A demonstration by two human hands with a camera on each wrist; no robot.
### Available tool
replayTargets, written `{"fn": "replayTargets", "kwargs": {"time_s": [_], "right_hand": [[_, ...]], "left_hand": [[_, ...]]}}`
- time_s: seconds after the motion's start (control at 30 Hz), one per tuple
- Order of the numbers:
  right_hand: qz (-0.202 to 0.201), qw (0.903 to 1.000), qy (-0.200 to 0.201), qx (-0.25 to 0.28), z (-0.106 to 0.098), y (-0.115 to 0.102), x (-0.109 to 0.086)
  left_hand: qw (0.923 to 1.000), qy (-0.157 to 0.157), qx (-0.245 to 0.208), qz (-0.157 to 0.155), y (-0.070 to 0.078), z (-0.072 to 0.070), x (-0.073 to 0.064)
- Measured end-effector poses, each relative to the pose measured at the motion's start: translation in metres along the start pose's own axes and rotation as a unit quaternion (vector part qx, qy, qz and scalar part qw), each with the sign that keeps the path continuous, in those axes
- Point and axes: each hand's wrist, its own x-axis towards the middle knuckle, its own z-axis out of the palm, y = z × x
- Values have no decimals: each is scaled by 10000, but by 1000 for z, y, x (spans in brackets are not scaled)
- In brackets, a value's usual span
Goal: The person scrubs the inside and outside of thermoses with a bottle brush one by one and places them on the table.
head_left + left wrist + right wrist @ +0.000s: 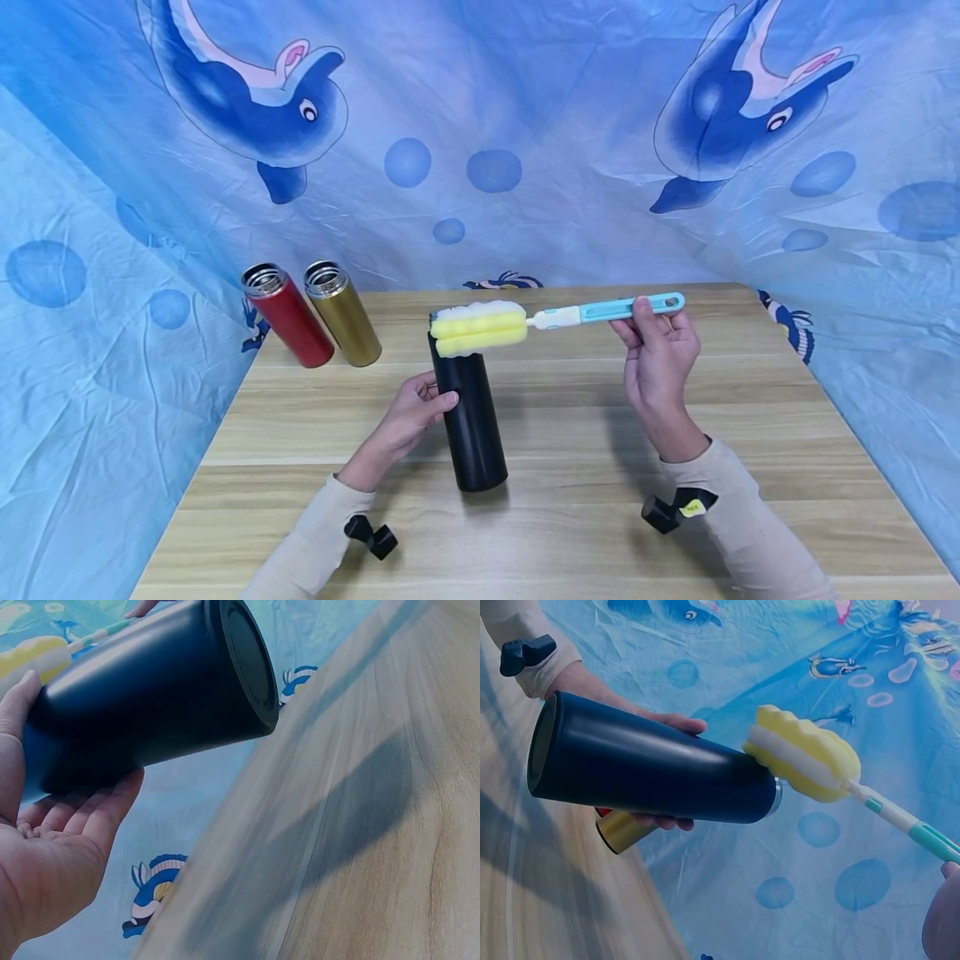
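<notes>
My left hand (408, 417) holds a dark, near-black flask (472, 425) around its side, thumb across the front. The flask is tilted, and its base (251, 664) hangs above the tabletop in the left wrist view. In my right hand (662, 358) is a sponge bottle brush, pinched by its light-blue handle (607, 308). The brush's yellow-and-white sponge head (480, 329) lies across the flask's mouth end in the head view, hiding the opening. From the right wrist, the sponge (806, 754) appears outside the metal rim (778, 796); I cannot tell whether they touch.
A red flask (292, 321) and a gold flask (345, 317) stand uncapped side by side at the table's back left. The wooden tabletop (600, 525) ends at a blue cloth backdrop (570, 208) printed with dolphins, which also hangs along both sides.
</notes>
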Motion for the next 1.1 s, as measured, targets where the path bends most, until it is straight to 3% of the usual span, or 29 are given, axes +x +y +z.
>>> {"fn": "replayTargets", "kwargs": {"time_s": [0.47, 0.63, 0.93, 1.1], "right_hand": [[-42, 9998, -24, -195, -3, -1, -1], [11, 9999, -37, -133, -5, -1, -1], [44, 9997, 56, -225, -7, -2, -1], [65, 9996, 88, -277, -8, -2, -1]], "left_hand": [[9993, 305, 199, 0, 0, 2, 0], [9999, 96, -96, 78, 1, 2, 0], [9967, -597, -490, 262, 2, 1, -2], [9953, -745, -547, 287, 3, 1, -3]]}}
